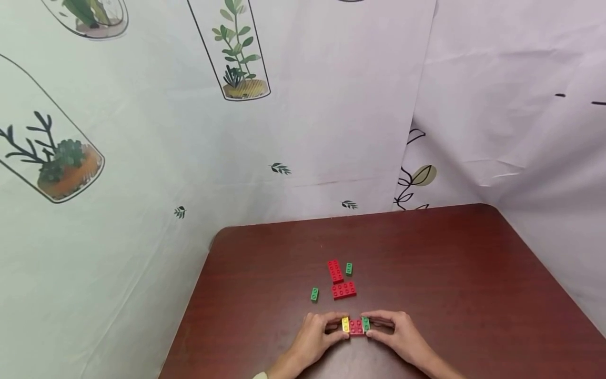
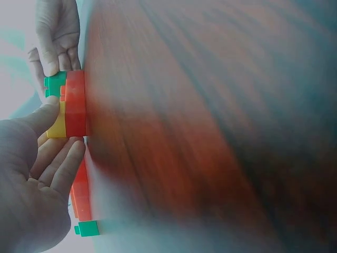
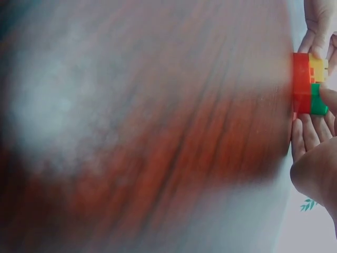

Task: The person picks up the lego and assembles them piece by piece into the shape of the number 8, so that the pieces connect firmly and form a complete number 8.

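Near the table's front edge lies a red toy brick with a yellow brick on its left end and a green brick on its right end. Thumb and fingers of my left hand pinch the yellow brick. From the other side, my right hand pinches the green brick between thumb and fingers. Both wrist views show the yellow brick and the green brick side by side atop the red one. Red studs show between them from above.
Beyond the hands lie two longer red bricks. One small green brick sits left of them, another green brick at the far right. The dark brown table meets a plant-printed cloth at its back and sides.
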The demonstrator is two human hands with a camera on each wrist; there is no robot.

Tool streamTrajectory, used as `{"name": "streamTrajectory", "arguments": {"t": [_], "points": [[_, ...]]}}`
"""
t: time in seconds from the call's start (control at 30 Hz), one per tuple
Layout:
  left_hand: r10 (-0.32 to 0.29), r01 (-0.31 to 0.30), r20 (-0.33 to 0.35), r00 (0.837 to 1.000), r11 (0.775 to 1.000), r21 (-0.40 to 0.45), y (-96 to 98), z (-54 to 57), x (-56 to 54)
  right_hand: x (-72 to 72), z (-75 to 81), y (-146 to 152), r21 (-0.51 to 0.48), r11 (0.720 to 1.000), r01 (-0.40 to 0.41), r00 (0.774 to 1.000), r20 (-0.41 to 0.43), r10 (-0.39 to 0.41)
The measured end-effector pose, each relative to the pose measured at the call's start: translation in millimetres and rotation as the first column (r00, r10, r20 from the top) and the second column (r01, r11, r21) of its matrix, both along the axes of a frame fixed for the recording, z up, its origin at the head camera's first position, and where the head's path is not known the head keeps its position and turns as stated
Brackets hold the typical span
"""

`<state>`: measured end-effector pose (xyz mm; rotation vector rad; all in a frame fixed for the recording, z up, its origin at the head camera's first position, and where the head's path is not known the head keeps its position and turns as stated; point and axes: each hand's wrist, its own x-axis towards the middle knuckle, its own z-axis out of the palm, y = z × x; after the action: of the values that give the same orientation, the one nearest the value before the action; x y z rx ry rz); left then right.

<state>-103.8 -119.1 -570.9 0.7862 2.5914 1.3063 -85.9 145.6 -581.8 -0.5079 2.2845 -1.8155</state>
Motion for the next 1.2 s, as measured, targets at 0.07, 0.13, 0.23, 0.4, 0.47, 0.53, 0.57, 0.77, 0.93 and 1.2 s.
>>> {"name": "streamTrajectory", "arguments": {"t": [0.07, 0.13, 0.23, 0.4, 0.47, 0.53, 0.57, 0.77, 0.93, 1.2], "points": [[0.002, -0.002, 0.009, 1.000, 1.000, 0.001, -0.1, 0.6, 0.2, 0.1, 0.1, -0.3, -0.001, 1.000, 0.000, 1.000, 0.002, 0.000], [0.000, 0.000, 0.005, 1.000, 1.000, 0.001, -0.3, 1.4, 0.6, 0.2, 0.4, -0.5, -0.003, 1.000, 0.000, 1.000, 0.010, 0.000], [-0.005, 0.005, -0.022, 1.000, 1.000, 0.000, 0.0, 2.5, 1.3, 0.3, 0.2, -0.9, -0.003, 1.000, 0.004, 1.000, 0.005, -0.004], [-0.005, 0.005, -0.056, 0.998, 1.000, -0.007, 1.4, 4.2, 1.8, 0.7, 0.2, -1.9, 0.015, 1.000, 0.017, 1.000, -0.018, -0.017], [-0.003, 0.002, -0.062, 0.998, 1.000, -0.015, 1.6, 4.3, 1.8, 0.7, 0.3, -2.1, 0.022, 1.000, 0.021, 0.999, -0.028, -0.020], [-0.003, 0.001, -0.066, 0.998, 1.000, -0.024, 1.5, 4.0, 1.9, 0.7, 0.4, -2.1, 0.028, 0.999, 0.022, 0.999, -0.038, -0.021], [-0.003, 0.001, -0.066, 0.998, 1.000, -0.029, 1.5, 3.6, 1.8, 0.6, 0.3, -2.0, 0.031, 0.999, 0.022, 0.999, -0.044, -0.021], [0.001, -0.005, -0.069, 0.998, 0.998, -0.064, 2.0, 3.3, 1.4, -0.5, 0.1, -2.6, 0.048, 0.998, 0.033, 0.996, -0.081, -0.029], [-0.007, -0.004, -0.123, 0.992, 0.996, -0.090, 3.0, 4.3, 1.7, -0.7, -0.8, -4.0, 0.073, 0.996, 0.055, 0.992, -0.119, -0.046], [0.011, -0.025, -0.119, 0.993, 0.993, -0.113, 3.3, 4.4, 1.4, -1.7, -2.5, -4.7, 0.083, 0.994, 0.064, 0.989, -0.140, -0.052]]}}
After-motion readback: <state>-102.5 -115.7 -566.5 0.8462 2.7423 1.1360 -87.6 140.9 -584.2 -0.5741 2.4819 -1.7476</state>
